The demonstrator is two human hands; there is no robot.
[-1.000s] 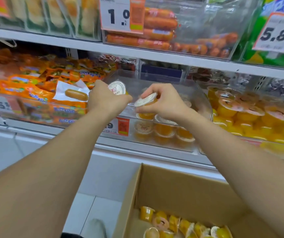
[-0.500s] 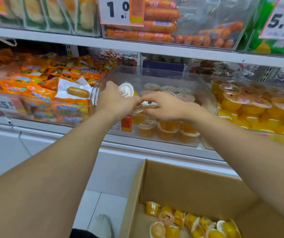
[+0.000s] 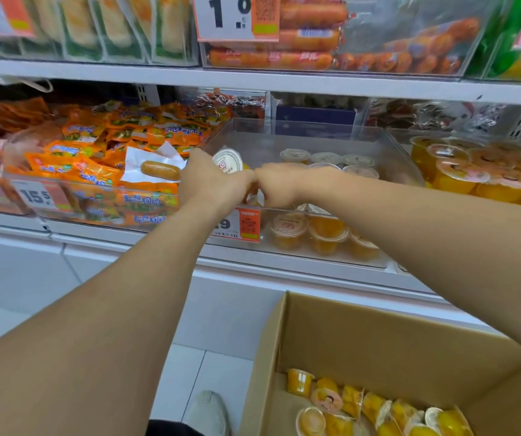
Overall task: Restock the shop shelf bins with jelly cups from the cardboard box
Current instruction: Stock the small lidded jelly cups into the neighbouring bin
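right hand [image 3: 279, 187] blurred — fingers hidden, cardboard box [image 3: 378, 341] cropped

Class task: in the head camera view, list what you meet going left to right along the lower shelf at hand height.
Orange snack packets → left hand → right hand → clear bin → stacked jelly cups.

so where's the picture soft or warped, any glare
Head view: wide-angle bend bows the upper shelf edge; right hand smeared by motion blur; the jelly cup in the left hand reads sharper; soft glare on the clear bin.
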